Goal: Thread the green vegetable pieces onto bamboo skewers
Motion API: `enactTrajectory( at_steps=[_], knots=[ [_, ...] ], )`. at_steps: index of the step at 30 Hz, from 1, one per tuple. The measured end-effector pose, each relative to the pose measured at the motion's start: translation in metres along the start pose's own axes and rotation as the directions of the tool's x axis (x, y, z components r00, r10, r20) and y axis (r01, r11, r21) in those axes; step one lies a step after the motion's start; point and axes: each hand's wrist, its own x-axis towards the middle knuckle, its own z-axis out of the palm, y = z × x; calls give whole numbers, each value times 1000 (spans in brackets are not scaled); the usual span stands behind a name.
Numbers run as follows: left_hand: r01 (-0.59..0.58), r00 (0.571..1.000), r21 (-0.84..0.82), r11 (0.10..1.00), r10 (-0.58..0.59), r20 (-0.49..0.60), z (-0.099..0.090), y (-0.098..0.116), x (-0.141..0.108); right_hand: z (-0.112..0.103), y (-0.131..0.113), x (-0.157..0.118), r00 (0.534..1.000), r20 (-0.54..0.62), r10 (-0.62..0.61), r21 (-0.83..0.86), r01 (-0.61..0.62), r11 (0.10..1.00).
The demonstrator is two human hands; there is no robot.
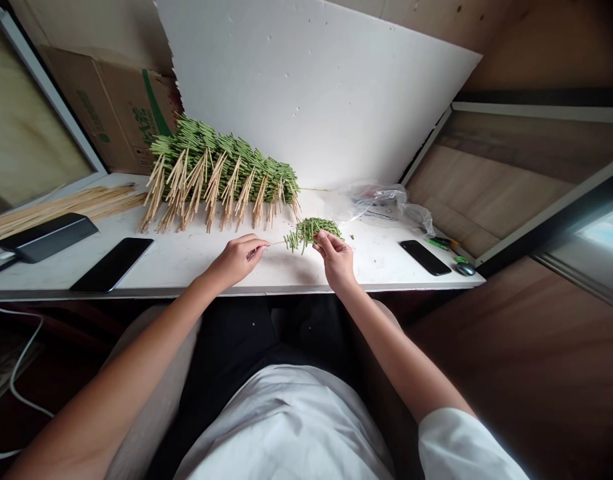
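Note:
My left hand is closed in a pinch on the bare end of a thin wooden skewer. Short cut green bean pieces are threaded crosswise along the skewer's right part. My right hand pinches at the skewer's right end; its fingertips seem to hold a bean piece, partly hidden. Just behind that hand lies a small heap of loose cut green beans on the white table. Further back at the left, a large stack of filled bean skewers has its bare sticks pointing toward me.
Bare skewers lie at the left beside a black device and a dark phone. To the right are a clear plastic bag, another phone and small tools. A white board stands behind.

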Motion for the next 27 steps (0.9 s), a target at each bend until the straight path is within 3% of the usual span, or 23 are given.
enactTrajectory(
  at_steps=[13, 27],
  knots=[
    [21, 999, -31, 999, -20, 27, 4, 0, -2, 3, -1, -4, 999, 2, -37, -17, 37, 999],
    [-44, 999, 17, 999, 44, 26, 2, -1, -3, 5, 2, -9, 1000, 3, -24, 1, 24, 1000]
  ],
)
